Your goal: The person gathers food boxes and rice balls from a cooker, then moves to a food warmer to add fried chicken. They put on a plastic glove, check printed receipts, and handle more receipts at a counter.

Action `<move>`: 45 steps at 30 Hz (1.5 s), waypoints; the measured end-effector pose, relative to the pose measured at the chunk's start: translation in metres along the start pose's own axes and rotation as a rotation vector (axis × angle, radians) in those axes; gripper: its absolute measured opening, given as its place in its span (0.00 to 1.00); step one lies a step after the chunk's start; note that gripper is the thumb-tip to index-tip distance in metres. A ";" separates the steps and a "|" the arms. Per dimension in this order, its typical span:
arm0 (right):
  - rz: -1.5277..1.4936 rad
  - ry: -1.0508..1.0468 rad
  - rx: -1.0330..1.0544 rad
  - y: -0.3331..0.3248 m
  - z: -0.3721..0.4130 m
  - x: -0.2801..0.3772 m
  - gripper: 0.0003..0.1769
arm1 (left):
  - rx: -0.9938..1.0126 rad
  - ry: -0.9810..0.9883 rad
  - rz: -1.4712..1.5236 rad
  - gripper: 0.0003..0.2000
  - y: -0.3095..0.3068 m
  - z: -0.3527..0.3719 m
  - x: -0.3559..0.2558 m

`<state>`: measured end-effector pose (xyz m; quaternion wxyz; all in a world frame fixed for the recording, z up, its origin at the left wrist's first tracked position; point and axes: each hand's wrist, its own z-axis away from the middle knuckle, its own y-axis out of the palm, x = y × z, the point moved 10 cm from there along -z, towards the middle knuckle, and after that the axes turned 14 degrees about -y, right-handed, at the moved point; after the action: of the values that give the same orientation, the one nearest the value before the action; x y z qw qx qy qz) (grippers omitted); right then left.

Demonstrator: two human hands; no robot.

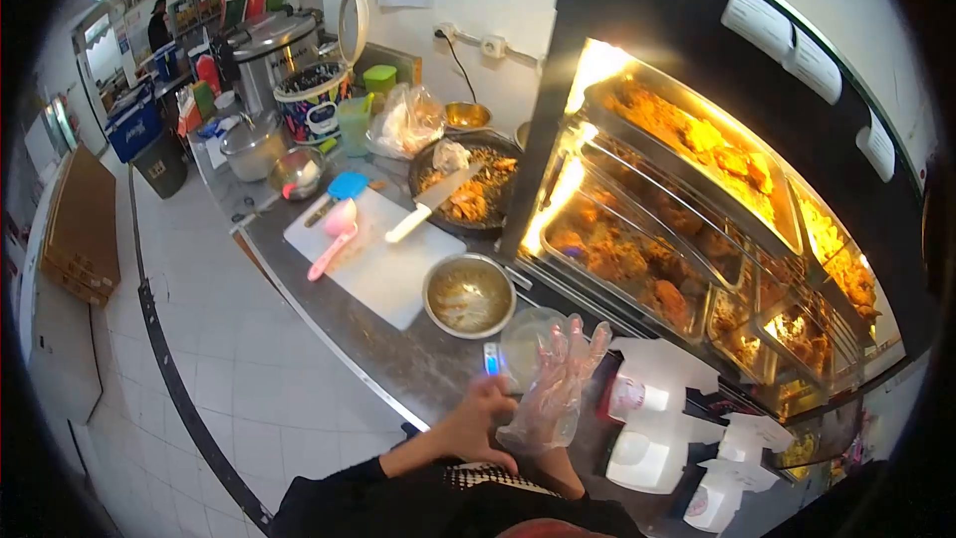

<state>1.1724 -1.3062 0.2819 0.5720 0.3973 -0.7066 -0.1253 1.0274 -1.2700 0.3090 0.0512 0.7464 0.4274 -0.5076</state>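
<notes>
My right hand [558, 389] is raised with its fingers spread, inside a clear, loose plastic glove [528, 430]. Bare and just left of the glove's cuff, my left hand [480, 426] curves with thumb and fingers apart, holding nothing. Behind the gloved hand stands a round translucent container [522, 344]. A small device with a lit blue display [491, 359] lies beside it. Farther back, a metal bowl [469, 296] is near a white cutting board [398, 284]. A pink ladle [335, 249] lies on that board, and a white-handled knife [430, 201] reaches onto the black pan [423, 164].
Open white takeaway boxes [647, 453] stand at the right. A lit glass food warmer [687, 229] holds trays of fried food. Along the back are a patterned rice cooker [311, 105], a metal pot [253, 147] and a bagged item [408, 120]. The counter edge [329, 344] borders the tiled floor.
</notes>
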 end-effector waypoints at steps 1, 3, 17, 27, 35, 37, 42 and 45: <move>-0.022 0.026 -0.015 0.011 0.001 -0.013 0.39 | 0.150 -0.028 -0.004 0.19 0.019 0.015 0.020; 0.388 -0.162 0.278 0.055 0.003 -0.013 0.38 | 0.207 -0.052 -0.065 0.18 0.010 0.019 0.057; 0.604 -0.326 0.404 0.133 0.088 -0.048 0.24 | -0.416 -0.089 0.165 0.09 -0.118 -0.014 0.114; 0.853 -0.515 0.033 -0.046 0.188 0.092 0.27 | 0.202 -0.052 0.263 0.09 0.068 0.109 0.046; 1.317 -0.521 -0.645 -0.266 0.416 0.338 0.26 | 0.978 0.047 0.370 0.09 0.329 0.373 -0.109; 1.188 -0.731 -0.755 -0.316 0.465 0.381 0.26 | 1.089 0.068 0.316 0.09 0.399 0.434 -0.130; 1.555 -1.059 -0.929 -0.389 0.553 0.473 0.25 | 1.080 0.237 0.405 0.09 0.423 0.508 -0.339; 1.315 -1.015 -0.831 -0.497 0.606 0.512 0.23 | 1.210 -0.002 0.520 0.11 0.506 0.595 -0.388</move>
<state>0.8146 -2.1598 0.1405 0.2466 -0.4224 -0.8539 -0.1779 0.9048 -2.1196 0.1544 -0.2562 0.7217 -0.1277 -0.6302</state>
